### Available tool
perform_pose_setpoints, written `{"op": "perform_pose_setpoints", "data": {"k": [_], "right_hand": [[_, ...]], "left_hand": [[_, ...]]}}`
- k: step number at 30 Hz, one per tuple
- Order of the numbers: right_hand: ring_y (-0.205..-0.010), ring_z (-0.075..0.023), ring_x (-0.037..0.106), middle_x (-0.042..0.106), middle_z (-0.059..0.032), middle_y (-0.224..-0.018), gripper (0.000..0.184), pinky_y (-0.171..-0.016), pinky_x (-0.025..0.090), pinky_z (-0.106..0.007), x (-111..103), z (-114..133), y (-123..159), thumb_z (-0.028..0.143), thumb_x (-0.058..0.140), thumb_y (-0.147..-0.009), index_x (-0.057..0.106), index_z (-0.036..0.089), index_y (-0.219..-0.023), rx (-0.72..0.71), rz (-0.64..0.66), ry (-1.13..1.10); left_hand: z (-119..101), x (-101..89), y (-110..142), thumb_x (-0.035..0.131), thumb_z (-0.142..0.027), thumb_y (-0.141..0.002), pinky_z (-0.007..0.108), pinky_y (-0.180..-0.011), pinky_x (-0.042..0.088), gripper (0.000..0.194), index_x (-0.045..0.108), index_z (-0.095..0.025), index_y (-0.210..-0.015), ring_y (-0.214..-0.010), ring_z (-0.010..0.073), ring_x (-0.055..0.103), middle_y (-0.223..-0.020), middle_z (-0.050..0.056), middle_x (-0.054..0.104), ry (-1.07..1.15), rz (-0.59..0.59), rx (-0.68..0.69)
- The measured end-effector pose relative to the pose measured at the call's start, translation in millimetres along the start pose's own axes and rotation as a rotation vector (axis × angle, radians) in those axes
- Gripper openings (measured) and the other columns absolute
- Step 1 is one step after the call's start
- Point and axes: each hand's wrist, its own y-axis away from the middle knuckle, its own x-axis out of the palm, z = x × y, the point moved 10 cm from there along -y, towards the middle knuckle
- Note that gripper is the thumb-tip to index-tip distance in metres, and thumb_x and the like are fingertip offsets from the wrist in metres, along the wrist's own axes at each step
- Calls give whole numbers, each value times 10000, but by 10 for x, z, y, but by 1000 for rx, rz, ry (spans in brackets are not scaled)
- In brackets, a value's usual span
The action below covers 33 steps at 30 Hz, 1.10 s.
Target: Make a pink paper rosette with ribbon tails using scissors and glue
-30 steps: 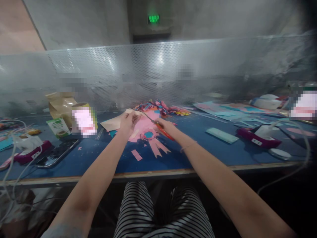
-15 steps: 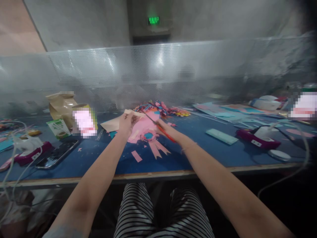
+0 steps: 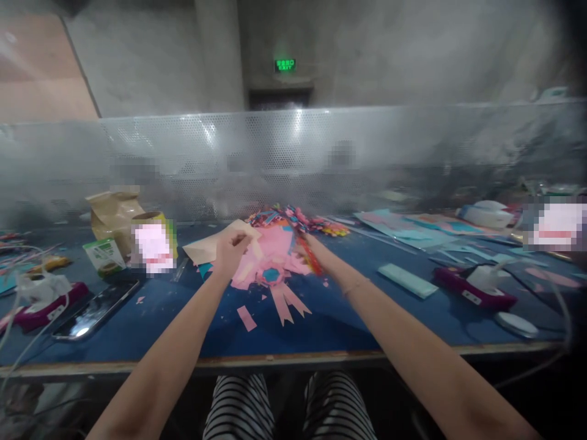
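My left hand (image 3: 230, 252) pinches a cream sheet of paper (image 3: 208, 245) at mid-table. My right hand (image 3: 310, 249) grips orange-handled scissors (image 3: 312, 256); their blades point up and left toward the paper but are blurred. Under both hands lies pink paper (image 3: 270, 247) with a pink rosette that has a blue hexagon centre (image 3: 271, 274) and two ribbon tails. A pile of colourful paper scraps (image 3: 298, 219) sits just beyond my hands.
A brown paper bag (image 3: 112, 211), a small green box (image 3: 104, 256), a phone (image 3: 94, 310) and a magenta glue gun (image 3: 39, 302) lie left. A mint strip (image 3: 408, 280), another magenta glue gun (image 3: 472, 287) and paper sheets lie right. A perforated metal screen (image 3: 293, 153) backs the blue table (image 3: 367, 318).
The camera has tilted so the table sits lower in view. My right hand has turned the scissors more upright and moved them slightly away from the cream paper.
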Motion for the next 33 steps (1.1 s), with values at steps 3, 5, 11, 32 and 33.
{"op": "perform_pose_setpoints", "data": {"k": [3,5,11,32,33], "right_hand": [[-618,-113,560,516,22,-784,493,-539,435,-246,358,290,79,307,680,-502,362,228,-871,26,128,-287],[-608,-102,543,500,38,-743,473,-563,438,-253,529,502,109,301,672,-506,355,228,-850,-41,168,-352],[-503,-75,423,443,56,-627,348,-473,371,-217,465,651,17,256,570,-538,387,208,-830,-185,-39,-174],[-528,-84,428,437,49,-627,326,-519,421,-256,191,157,-259,160,535,-492,406,200,-788,-42,-92,-184],[-524,-82,425,432,53,-621,330,-525,424,-260,200,141,-261,164,541,-489,401,202,-786,-42,-93,-204]], "left_hand": [[-57,193,66,656,-250,-578,177,-419,362,222,531,-165,-741,-430,73,461,-499,-48,532,-31,93,-13],[-41,343,118,646,-271,-596,178,-416,346,242,480,-177,-745,-427,78,462,-474,-63,509,-78,161,-28],[-19,533,212,647,-305,-603,192,-448,335,282,403,-194,-692,-448,78,473,-524,-54,535,-218,250,9],[1176,233,-76,482,-181,-691,280,-721,424,173,579,-197,-833,-741,163,528,-803,41,605,-663,532,-5],[1209,236,-63,476,-159,-692,276,-731,426,208,566,-194,-876,-758,158,532,-824,37,601,-668,557,-19]]}}
